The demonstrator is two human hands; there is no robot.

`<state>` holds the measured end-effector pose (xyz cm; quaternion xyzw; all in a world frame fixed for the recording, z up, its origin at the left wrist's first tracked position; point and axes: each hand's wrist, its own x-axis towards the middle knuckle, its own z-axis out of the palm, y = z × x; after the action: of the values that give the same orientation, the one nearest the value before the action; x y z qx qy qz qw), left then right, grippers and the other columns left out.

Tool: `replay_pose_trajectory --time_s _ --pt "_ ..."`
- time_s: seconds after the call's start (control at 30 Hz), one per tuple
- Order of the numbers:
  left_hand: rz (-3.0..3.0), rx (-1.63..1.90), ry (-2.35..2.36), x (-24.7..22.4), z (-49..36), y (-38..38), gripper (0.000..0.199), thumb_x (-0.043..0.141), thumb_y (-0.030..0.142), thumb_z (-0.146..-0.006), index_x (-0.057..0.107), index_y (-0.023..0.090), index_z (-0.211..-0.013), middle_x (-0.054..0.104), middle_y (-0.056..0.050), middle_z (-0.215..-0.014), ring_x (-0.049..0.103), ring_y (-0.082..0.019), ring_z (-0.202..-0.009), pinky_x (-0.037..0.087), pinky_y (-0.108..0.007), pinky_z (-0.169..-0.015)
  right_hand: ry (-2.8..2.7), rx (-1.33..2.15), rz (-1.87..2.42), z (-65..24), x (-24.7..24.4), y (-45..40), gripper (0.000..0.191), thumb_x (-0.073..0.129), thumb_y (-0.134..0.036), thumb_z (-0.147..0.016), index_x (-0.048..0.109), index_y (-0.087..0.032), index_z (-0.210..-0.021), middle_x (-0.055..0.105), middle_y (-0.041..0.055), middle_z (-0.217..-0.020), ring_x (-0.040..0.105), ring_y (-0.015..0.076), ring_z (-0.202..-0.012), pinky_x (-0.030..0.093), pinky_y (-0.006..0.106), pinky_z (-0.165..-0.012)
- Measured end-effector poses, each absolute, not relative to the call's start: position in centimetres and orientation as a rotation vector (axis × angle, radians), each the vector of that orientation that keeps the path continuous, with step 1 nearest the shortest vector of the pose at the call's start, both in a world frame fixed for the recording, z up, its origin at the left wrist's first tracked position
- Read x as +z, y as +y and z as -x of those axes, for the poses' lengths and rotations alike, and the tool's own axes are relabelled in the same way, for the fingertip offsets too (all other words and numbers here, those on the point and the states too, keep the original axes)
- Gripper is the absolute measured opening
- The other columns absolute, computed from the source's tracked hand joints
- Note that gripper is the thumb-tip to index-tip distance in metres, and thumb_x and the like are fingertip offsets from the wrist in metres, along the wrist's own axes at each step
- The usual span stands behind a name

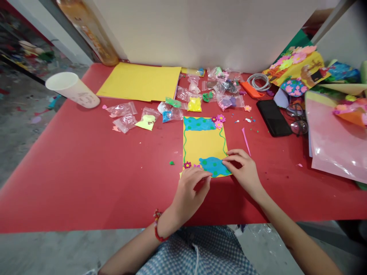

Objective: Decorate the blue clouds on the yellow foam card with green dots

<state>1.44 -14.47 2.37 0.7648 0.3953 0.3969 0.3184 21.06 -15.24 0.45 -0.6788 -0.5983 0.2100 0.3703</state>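
Observation:
A yellow card (202,142) lies on the red table, with blue clay patches dotted green at its top and bottom. Wavy green clay strands run down both sides, and clay flowers (219,121) sit at the upper right corner. My left hand (191,188) is at the card's lower edge, thumb and forefinger pinched close by the lower blue patch (213,165); whatever they hold is hidden. With fingers stretched and apart, my right hand (243,171) touches the card's lower right side near the end of the green strand. Small flowers at the lower left are partly covered by my left hand.
Several clay packets (195,104) lie behind the card. A pink tool (246,141), a black phone (273,118) and glasses (298,126) are to the right. A paper cup (73,89) leans at the left, near a yellow sheet (140,81). Beside the card is a green clay bit (171,163).

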Motion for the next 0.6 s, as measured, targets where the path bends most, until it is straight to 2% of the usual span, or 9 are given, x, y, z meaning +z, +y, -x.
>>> replay_pose_trajectory --time_s 0.3,0.4,0.6 --pt "-2.018 1.022 1.019 2.3 -1.5 -14.5 0.013 0.053 0.012 -0.085 0.064 0.017 -0.082 0.070 -0.004 -0.076 0.064 -0.016 -0.074 0.050 -0.030 -0.071 -1.584 0.523 1.781 -21.1 0.7 -14.8 0.009 0.062 -0.027 -0.078 0.067 -0.023 -0.071 0.065 0.0051 -0.090 0.064 0.0215 -0.085 0.049 0.039 -0.076" --pt "-2.078 0.990 1.003 2.4 -1.2 -14.5 0.014 0.051 0.013 -0.087 0.063 0.017 -0.083 0.069 -0.004 -0.077 0.063 -0.016 -0.075 0.050 -0.029 -0.071 -1.589 0.552 1.744 -21.0 1.1 -14.9 0.010 0.059 -0.026 -0.080 0.066 -0.022 -0.074 0.065 0.0045 -0.087 0.063 0.0190 -0.079 0.050 0.035 -0.070" --pt "-2.773 0.619 0.710 3.4 -1.0 -12.2 0.023 0.038 0.013 -0.093 0.061 0.011 -0.096 0.066 -0.011 -0.092 0.061 -0.022 -0.084 0.048 -0.036 -0.075 -1.567 0.382 1.790 -23.8 3.8 -13.7 0.010 0.056 -0.026 -0.083 0.065 -0.022 -0.082 0.069 0.0027 -0.084 0.063 0.0159 -0.076 0.049 0.029 -0.068"
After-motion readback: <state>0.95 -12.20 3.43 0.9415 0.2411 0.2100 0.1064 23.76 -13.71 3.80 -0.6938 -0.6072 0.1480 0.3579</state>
